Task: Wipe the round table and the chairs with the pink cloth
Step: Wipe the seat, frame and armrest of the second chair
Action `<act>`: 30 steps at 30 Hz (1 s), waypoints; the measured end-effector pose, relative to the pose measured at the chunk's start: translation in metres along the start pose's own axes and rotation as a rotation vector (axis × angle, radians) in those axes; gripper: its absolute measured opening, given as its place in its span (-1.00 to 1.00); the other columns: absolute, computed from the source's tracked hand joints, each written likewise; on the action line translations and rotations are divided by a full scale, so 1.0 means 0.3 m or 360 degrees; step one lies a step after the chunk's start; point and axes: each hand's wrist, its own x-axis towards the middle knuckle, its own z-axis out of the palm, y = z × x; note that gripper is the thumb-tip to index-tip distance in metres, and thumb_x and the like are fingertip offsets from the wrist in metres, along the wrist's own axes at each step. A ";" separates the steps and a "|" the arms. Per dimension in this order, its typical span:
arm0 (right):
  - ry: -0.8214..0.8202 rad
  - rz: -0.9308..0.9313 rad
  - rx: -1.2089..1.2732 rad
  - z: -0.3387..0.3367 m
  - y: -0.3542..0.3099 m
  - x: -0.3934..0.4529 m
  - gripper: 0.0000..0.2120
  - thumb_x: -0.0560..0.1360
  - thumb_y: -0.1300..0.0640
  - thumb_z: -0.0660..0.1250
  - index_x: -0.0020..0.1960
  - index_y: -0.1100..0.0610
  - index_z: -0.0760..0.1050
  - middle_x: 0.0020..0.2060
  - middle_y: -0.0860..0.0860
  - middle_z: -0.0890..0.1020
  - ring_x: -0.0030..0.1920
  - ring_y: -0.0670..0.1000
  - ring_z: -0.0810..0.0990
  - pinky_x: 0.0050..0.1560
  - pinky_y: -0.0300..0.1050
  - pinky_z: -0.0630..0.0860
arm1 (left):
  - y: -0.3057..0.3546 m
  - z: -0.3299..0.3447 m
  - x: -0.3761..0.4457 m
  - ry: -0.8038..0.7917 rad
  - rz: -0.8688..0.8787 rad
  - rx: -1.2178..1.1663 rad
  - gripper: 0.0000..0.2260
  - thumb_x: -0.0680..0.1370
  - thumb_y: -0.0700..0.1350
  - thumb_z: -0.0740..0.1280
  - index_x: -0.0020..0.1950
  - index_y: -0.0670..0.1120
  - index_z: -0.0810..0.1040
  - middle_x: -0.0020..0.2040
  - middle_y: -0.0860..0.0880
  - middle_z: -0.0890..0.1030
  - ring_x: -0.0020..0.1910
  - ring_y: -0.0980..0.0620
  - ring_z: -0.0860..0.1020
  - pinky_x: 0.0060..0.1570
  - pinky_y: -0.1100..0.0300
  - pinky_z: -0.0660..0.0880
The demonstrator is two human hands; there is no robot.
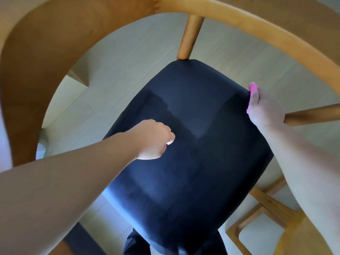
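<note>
A: Where is the pink cloth (251, 89) just now?

B: In the right hand (265, 109), at the right edge of the chair's dark blue seat cushion (193, 153), near its far right corner. Only a sliver of pink shows past the fingers and under the palm; the fingers are curled round it, pinning it to the side of the cushion just in front of the right wooden spindle (312, 115).

A: And the left hand (152, 139)?

B: Hovering over the left half of the cushion, curled into a loose fist with nothing in it. Whether it touches the fabric I cannot tell.

A: So the step is the seat's edge?

B: That is my reading. The round table is not in view, so I can't judge how that part stands. For this step I would keep the cloth flat against the cushion's side wall and draw it along the right edge toward the near corner in one long pass, rather than dabbing.

A: Anything to watch?

B: The cloth is bunched small; opening it out would cover more of the edge per stroke. The spindle sits close behind the hand, so the wrist has little room there. The curved wooden backrest rail (239, 21) and the rear spindle (189, 39) will likely want wiping too, and the left hand could steady the chair by pressing on the cushion.
</note>
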 end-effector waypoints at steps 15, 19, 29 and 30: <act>-0.0089 -0.1033 -0.0630 0.197 -0.275 -0.429 -0.43 0.59 -0.04 -0.07 0.51 0.22 0.17 0.47 0.22 0.29 0.49 0.34 0.14 0.40 0.36 0.11 | -0.052 -0.001 -0.097 -0.0064 -0.0042 0.0053 -0.72 0.55 -0.20 0.11 0.19 -0.04 0.50 0.04 0.03 0.54 0.01 -0.04 0.49 -0.09 0.13 0.39; -0.0172 -0.1355 -0.0667 0.268 -0.309 -0.594 -0.50 0.63 0.00 -0.01 0.47 0.24 0.26 0.43 0.19 0.33 0.46 0.32 0.21 0.38 0.32 0.14 | -0.048 0.005 -0.124 -0.0086 -0.0042 0.0057 -0.73 0.57 -0.19 0.09 0.18 -0.03 0.49 0.01 0.04 0.53 0.00 -0.04 0.49 -0.07 0.12 0.39; -0.0231 -0.1621 -0.0685 0.243 -0.276 -0.513 -0.50 0.64 0.00 -0.01 0.50 0.21 0.26 0.50 0.14 0.28 0.50 0.25 0.17 0.40 0.30 0.26 | -0.061 0.034 -0.140 -0.0093 -0.0055 0.0066 -0.73 0.55 -0.21 0.11 0.16 -0.05 0.50 0.02 0.02 0.53 0.00 -0.05 0.49 -0.03 0.09 0.42; -0.0223 -0.1653 -0.0687 0.241 -0.275 -0.502 -0.50 0.64 -0.01 0.00 0.50 0.20 0.27 0.50 0.13 0.28 0.50 0.24 0.17 0.40 0.29 0.26 | -0.065 0.038 -0.136 -0.0100 -0.0058 0.0058 -0.73 0.55 -0.21 0.11 0.16 -0.06 0.50 0.01 0.02 0.53 0.00 -0.05 0.49 -0.01 0.08 0.43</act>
